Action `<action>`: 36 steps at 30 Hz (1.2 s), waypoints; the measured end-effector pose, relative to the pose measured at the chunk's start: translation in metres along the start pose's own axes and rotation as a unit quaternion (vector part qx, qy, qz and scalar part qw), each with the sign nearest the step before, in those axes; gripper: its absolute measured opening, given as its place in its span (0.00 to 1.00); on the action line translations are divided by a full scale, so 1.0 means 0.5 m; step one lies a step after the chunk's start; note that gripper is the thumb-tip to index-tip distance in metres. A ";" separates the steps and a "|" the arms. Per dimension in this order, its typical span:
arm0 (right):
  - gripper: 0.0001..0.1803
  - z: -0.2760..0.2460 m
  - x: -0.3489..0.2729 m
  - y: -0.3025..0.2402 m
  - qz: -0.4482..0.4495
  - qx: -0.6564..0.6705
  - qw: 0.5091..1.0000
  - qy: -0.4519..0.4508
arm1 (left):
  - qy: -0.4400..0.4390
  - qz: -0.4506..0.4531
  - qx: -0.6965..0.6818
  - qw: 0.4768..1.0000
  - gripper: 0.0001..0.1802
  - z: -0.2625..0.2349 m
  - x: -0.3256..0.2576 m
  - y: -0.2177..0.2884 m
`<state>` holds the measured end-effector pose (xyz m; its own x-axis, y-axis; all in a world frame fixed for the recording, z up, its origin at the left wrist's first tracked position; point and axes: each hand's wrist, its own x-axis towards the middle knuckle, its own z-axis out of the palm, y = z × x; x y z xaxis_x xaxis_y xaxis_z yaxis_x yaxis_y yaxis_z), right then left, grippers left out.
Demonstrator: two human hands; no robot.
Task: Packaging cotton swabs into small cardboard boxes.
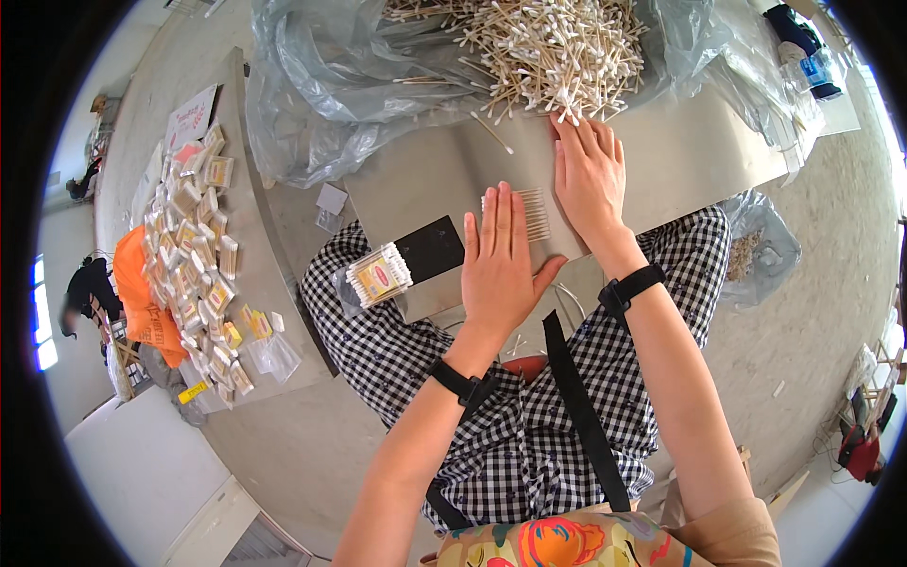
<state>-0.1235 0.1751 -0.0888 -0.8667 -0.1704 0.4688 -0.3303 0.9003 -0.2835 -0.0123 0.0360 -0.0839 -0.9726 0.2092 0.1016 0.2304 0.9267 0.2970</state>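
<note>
My left hand point(499, 269) lies flat with straight fingers and thumb apart, beside a neat row of cotton swabs point(535, 215) on the metal tabletop point(416, 194). Its fingers cover part of that row. On the row's other side, my right hand point(591, 184) is stretched out flat. Those fingertips reach the near edge of a big loose heap of cotton swabs point(557, 61), and nothing shows gripped in either hand. A single cotton swab point(492, 133) lies apart from the heap. Left of my left hand are a dark flat plate point(433, 249) and a clear pack of cotton swabs point(379, 276).
Grey plastic sheeting point(321, 104) spreads around the heap. A side table point(307, 359) on the left bears many small packs of swabs point(203, 236) and an orange bag point(144, 293). To the right below the tabletop hangs a clear bag point(770, 250) with swabs in it.
</note>
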 end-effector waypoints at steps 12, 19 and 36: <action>0.15 -0.004 -0.006 -0.014 -0.038 0.010 0.999 0.007 | 0.012 -0.001 -0.006 1.000 0.51 0.002 -0.001 -0.001; 0.16 0.002 -0.011 -0.010 -0.008 -0.012 1.000 0.017 | 0.012 -0.003 -0.003 1.000 0.51 0.000 -0.001 0.001; 0.09 -0.023 -0.035 -0.028 -0.010 0.158 0.987 0.006 | 0.042 0.000 -0.026 0.999 0.47 0.002 0.000 -0.001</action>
<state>-0.0992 0.1700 -0.0832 -0.8550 -0.1804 0.4862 -0.4490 0.7265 -0.5201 -0.0124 0.0357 -0.0852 -0.9669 0.1808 0.1798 0.2342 0.9087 0.3456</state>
